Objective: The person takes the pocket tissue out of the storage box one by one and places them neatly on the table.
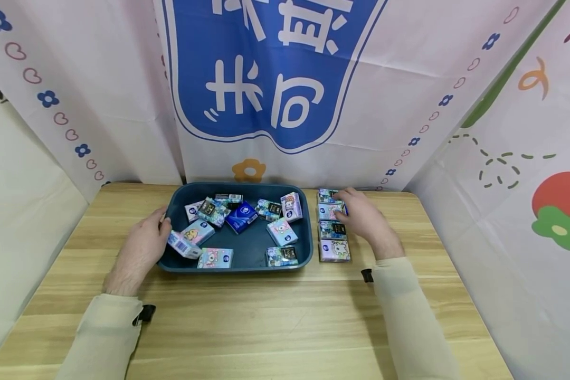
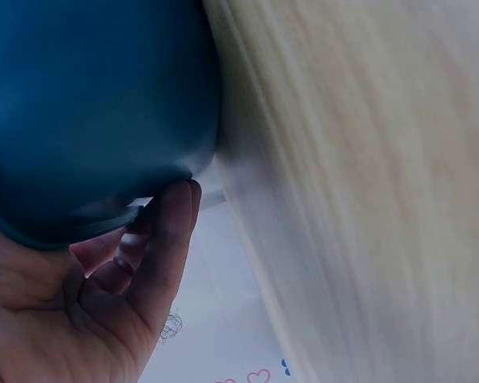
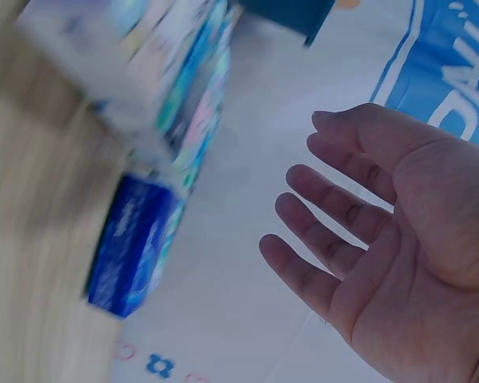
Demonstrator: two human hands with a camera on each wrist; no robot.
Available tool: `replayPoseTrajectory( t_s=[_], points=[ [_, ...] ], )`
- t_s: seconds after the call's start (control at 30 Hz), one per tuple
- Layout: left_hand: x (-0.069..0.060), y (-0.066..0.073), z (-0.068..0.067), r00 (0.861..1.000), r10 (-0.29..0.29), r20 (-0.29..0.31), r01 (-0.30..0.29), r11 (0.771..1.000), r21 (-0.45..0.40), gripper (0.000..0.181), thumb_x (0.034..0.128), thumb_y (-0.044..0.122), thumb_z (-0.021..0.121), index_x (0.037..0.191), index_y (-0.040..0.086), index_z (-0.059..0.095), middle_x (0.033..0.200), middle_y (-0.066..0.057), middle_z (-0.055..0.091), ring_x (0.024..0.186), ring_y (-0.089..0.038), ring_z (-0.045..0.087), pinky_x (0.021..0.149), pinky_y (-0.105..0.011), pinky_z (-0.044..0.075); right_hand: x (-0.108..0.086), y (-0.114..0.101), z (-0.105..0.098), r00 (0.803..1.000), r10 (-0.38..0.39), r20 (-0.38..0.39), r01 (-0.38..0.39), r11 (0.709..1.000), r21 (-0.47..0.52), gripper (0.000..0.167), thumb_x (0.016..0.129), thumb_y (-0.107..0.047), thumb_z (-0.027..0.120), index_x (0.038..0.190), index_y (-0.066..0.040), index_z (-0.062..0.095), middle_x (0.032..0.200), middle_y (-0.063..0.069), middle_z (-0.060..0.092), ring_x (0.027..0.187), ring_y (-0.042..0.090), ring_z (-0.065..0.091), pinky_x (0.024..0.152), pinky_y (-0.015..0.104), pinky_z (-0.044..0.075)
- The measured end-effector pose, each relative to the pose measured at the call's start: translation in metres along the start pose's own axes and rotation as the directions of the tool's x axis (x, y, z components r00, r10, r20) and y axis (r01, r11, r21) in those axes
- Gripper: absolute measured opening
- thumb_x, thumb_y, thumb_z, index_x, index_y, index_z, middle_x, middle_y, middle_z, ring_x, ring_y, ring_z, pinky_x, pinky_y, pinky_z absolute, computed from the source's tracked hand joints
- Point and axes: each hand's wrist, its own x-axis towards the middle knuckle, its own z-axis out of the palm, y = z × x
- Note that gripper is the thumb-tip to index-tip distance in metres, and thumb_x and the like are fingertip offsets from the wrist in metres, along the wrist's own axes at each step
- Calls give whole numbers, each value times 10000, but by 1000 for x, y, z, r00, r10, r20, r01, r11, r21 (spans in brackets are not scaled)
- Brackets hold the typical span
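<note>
Left hand (image 1: 142,243): fingers curled round tray (image 1: 249,250) rim, nine o'clock | Right hand (image 1: 366,217): fingers loosely extended, above packets (image 1: 334,251) at tray's three o'clock

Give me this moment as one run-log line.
left hand: grips tray at left end | right hand: holds nothing, near packet row | tray: scattered packets

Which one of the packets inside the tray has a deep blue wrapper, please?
The packet nearest the middle of the tray; the others in there look paler or multicoloured.
</note>
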Motion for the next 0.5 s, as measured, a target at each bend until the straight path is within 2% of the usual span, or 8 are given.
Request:
replayPoseTrajectory(
  t_s=[0.3, 0.5],
  points=[
    [0, -1, 1, 1000, -1, -7, 1, 1000, 5, 643, 1280, 304, 361, 1811, -57, 320, 1727, -473, 455, 1599, -688, 488, 1278, -843, 446, 2, -43, 6, 996, -90, -21, 90, 996, 6, 428, 1117, -109, 779, 1522, 4, 701, 1562, 213, 700, 1491, 438, 672, 1326, 583, 558],
    [0, -1, 0, 1000, 2, -9, -2, 1000, 5, 643, 1279, 304, 360, 1808, -60, 324, 1723, -476, 457, 1596, -690, 490, 1274, -844, 448, 3, -69, 15, 987, -152, -43, 150, 988, -36, 429, 1114, -136, 804, 1516, -10, 724, 1543, 174, 725, 1428, 385, 716, 1251, 529, 626]
  ],
)
